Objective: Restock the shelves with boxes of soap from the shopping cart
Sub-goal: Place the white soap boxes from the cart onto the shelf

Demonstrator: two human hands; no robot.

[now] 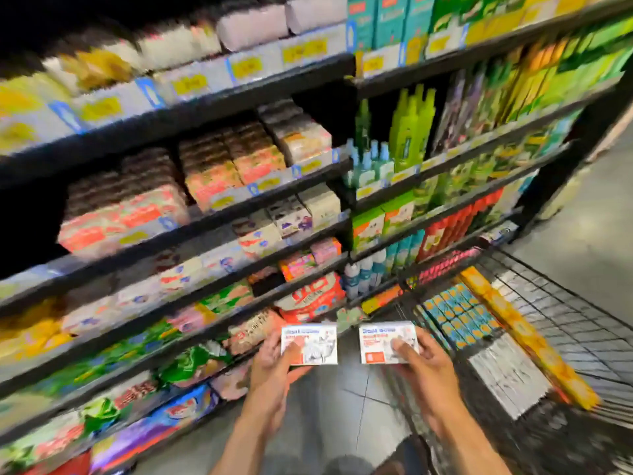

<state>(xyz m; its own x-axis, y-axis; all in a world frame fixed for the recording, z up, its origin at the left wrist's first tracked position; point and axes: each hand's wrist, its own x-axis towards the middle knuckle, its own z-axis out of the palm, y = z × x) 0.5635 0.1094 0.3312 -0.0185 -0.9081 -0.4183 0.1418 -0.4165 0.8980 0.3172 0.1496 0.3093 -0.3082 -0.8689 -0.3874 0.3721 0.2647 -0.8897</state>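
Note:
My left hand (274,368) grips a white soap box (313,344) with blue lettering and a red mark, thumb on its front. My right hand (424,368) grips a second, matching white soap box (383,341) the same way. Both boxes are held side by side low in front of the shelves (205,207), between them and the black wire shopping cart (555,320) on the right. The cart holds rows of blue boxes (459,313), white boxes (507,368) and a long orange pack (527,341). The view is blurred.
Black shelving fills the left and centre, packed with soap bars, packets and green bottles (411,128). A dark gap (27,228) sits at the left of the third shelf. Grey tiled floor (342,416) runs between shelves and cart, and continues at the far right.

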